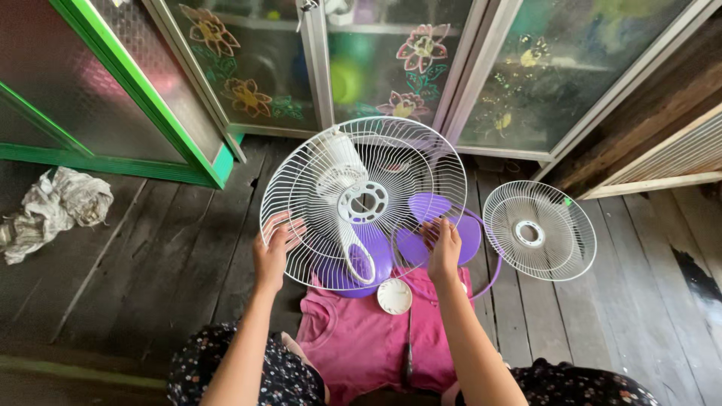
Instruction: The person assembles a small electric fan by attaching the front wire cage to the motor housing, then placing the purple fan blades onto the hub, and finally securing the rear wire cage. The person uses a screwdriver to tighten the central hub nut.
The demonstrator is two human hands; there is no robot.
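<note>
Head view: left hand [274, 248] at eight o'clock and right hand [442, 242] at four clamp the white fan guard's [323, 162] rim, steadying it tilted over the fan body; purple blade [440, 234] beneath, second grille [539, 231] set aside at three, well apart

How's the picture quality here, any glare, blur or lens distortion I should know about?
Head view: soft daylight, no hard shadows; the white fan grille held by the left hand and right hand is sharp. Wide-lens bending curves the floorboards and cabinet frames. The frosted cabinet glass blurs what is behind it. Lower left corner is dim.
</note>
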